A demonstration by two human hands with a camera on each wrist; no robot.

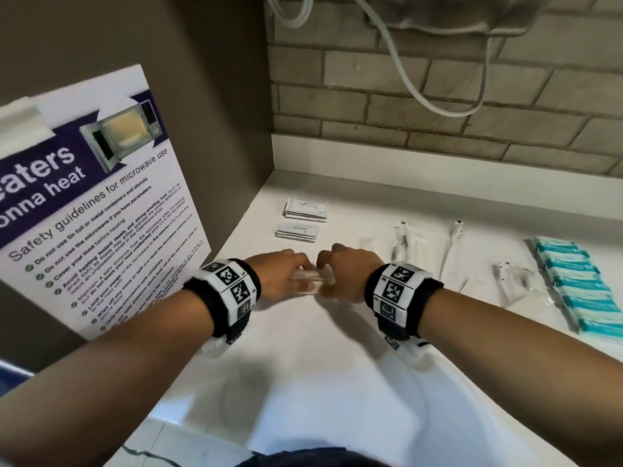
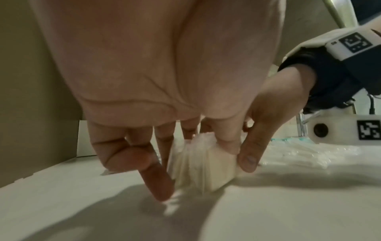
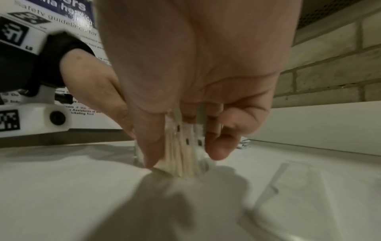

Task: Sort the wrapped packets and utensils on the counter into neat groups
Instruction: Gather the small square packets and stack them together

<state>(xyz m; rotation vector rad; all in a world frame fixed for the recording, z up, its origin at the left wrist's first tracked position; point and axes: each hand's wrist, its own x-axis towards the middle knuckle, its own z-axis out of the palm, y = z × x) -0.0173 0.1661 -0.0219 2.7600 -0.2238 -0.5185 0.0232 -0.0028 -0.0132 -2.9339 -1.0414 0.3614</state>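
Bundle [image 1: 310, 277] of thin wrapped packets is being pinched at both ends, left hand [image 1: 274, 277] and right hand [image 1: 350, 274], edge down on counter [image 1: 337, 382], long axis left-right. Sachet stacks [image 1: 305, 210] are lying just beyond; teal packs [image 1: 580, 288] far right.

In the head view the clear-wrapped bundle [image 1: 310, 278] is smeared by motion blur and half hidden between the left hand [image 1: 279, 276] and right hand [image 1: 350, 274], and the print on the two small packet stacks [image 1: 305, 219] is unreadable.
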